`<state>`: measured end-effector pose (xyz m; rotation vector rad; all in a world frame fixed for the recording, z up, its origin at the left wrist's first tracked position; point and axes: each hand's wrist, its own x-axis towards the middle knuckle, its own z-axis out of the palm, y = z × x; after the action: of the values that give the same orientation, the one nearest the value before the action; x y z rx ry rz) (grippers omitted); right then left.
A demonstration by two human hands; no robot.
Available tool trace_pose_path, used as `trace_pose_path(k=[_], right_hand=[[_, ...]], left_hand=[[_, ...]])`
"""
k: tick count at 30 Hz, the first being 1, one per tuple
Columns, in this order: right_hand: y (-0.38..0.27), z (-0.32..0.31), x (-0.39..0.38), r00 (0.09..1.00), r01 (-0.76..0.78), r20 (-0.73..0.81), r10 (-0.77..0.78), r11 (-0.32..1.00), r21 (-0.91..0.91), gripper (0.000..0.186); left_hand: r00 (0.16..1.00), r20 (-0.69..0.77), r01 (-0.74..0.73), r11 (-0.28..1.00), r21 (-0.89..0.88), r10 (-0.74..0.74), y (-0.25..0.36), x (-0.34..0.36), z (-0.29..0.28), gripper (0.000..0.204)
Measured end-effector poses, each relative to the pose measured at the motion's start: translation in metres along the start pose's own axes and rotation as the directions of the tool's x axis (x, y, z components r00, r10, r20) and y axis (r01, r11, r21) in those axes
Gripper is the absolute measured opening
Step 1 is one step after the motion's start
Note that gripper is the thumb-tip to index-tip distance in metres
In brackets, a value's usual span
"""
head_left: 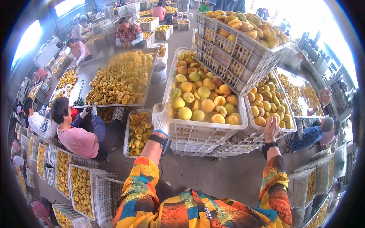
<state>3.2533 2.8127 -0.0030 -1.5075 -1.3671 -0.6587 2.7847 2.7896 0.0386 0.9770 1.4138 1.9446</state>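
Observation:
My left hand (161, 118), in a white knitted glove, is closed around the near left corner of a white plastic crate (205, 127). That crate holds yellow peaches (207, 105), some whole and some cut. My right hand (271, 130), bare with a black band at the wrist, has its fingers curled over the near rim of the crate beside it (262, 133), also filled with yellow fruit; its fingertips are partly hidden. Another full crate (237, 57) rests tilted across the two, heaped with peaches. More crates are stacked underneath.
To the left, a person in a pink top (81, 138) works at a metal table (146, 95) heaped with halved fruit. A filled crate (128, 133) stands on the floor beside my left arm. Several crates (81, 190) line the lower left, with more stacks (304, 186) at the right.

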Motion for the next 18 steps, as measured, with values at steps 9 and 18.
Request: trace_pose_path(k=[9, 18], right_hand=[[0.023, 0.005, -0.006, 0.991, -0.116, 0.061, 0.119, 0.992, -0.055, 0.038], [0.022, 0.009, -0.015, 0.989, -0.123, -0.095, 0.112, 0.986, -0.110, 0.041]], left_hand=[[0.999, -0.029, -0.038, 0.986, 0.164, 0.043, -0.002, -0.012, 0.005, 0.034], [0.997, -0.020, -0.075, 0.994, 0.077, 0.076, -0.027, -0.012, 0.011, 0.028]])
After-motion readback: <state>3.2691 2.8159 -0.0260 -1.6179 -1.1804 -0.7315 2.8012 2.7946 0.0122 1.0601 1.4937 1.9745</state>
